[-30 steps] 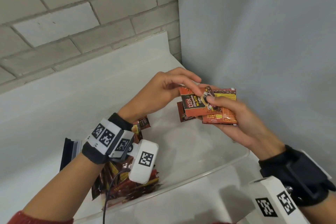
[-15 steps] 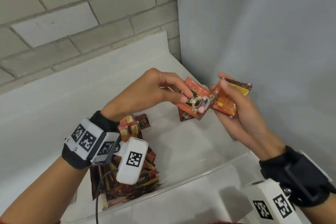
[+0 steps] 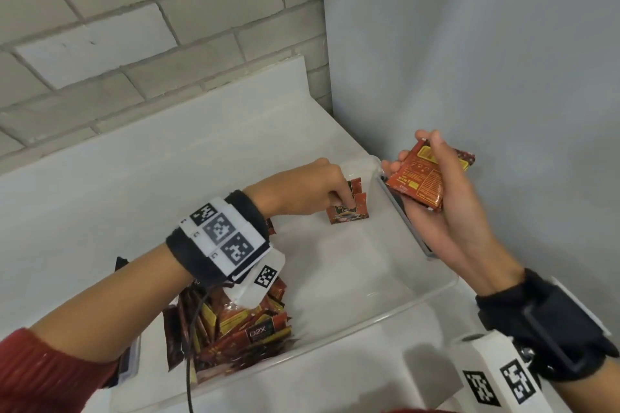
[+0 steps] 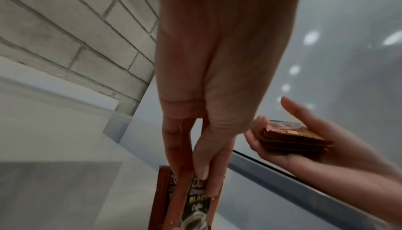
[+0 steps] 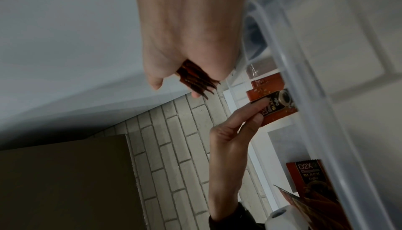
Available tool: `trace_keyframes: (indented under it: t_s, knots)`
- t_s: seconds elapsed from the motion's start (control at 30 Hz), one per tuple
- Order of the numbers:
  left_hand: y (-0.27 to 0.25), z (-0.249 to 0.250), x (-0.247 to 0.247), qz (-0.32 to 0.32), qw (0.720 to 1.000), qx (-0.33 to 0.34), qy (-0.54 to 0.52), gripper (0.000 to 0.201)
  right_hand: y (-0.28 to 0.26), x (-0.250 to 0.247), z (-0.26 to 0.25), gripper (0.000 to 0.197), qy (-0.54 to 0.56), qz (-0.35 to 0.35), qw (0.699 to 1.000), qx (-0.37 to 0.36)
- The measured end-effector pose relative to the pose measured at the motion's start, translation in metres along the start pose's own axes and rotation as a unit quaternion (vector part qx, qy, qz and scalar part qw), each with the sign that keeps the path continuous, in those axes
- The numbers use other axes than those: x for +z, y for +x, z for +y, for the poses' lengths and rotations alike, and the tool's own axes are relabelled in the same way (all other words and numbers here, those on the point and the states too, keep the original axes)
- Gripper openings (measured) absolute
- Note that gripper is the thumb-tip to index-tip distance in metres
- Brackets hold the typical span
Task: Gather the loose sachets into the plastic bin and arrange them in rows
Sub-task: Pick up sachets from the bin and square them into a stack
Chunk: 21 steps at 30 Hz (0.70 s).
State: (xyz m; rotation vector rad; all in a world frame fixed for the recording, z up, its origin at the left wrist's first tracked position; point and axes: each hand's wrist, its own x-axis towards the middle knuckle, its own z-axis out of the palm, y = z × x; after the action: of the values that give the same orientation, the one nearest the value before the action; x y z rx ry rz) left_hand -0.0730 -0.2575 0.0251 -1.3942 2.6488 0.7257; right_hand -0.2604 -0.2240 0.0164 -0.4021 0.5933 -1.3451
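**Sachets go into a clear bin, one hand placing, one hand holding**

A person's left hand (image 3: pixel 308 188) reaches down into the far end of a clear plastic bin (image 3: pixel 432 292), thumb and fingertips (image 4: pixel 201 170) pinching the top edge of a red coffee sachet (image 3: pixel 349 213) that stands against the bin's floor, with another like it just behind. The right hand (image 3: pixel 436 208) is held just beyond the bin's right rim, palm up, fingers and thumb curled round a small stack of sachets (image 3: pixel 419 178); the left wrist view shows the stack edge-on in that palm. At the near left end of the bin, under the left wrist, lies a loose heap of sachets (image 3: pixel 241 329), jumbled at all angles. The bin stands on a white table (image 3: pixel 100 211) set into a corner, with a pale brick wall (image 3: pixel 134 27) behind and a plain grey wall (image 3: pixel 469 60) on the right.
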Motion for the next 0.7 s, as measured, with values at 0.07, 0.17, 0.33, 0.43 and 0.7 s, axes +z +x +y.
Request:
trace_keyframes:
  t_s: [0.07, 0.17, 0.33, 0.43, 0.7]
  knots:
    - [0.002, -0.002, 0.003, -0.011, 1.0, -0.005, 0.007, 0.032, 0.0, 0.0, 0.0, 0.024, 0.001, -0.001, 1.0, 0.001]
    - [0.005, -0.003, 0.007, -0.019, 1.0, -0.009, 0.021, 0.034, 0.0, 0.0, -0.001, 0.025, -0.002, 0.001, 1.0, 0.0]
    - [0.008, -0.003, 0.009, 0.018, 0.999, -0.02, 0.048, 0.032, 0.001, 0.0, 0.0, 0.028, -0.019, 0.004, 1.0, 0.004]
    - [0.009, -0.001, 0.012, 0.034, 0.996, -0.015, 0.084, 0.025, 0.001, -0.001, 0.0, 0.03, -0.016, 0.004, 1.0, 0.004]
    - [0.009, 0.006, 0.012, 0.066, 0.984, 0.007, 0.165, 0.018, 0.0, 0.0, -0.001, 0.032, -0.022, 0.001, 1.0, 0.006]
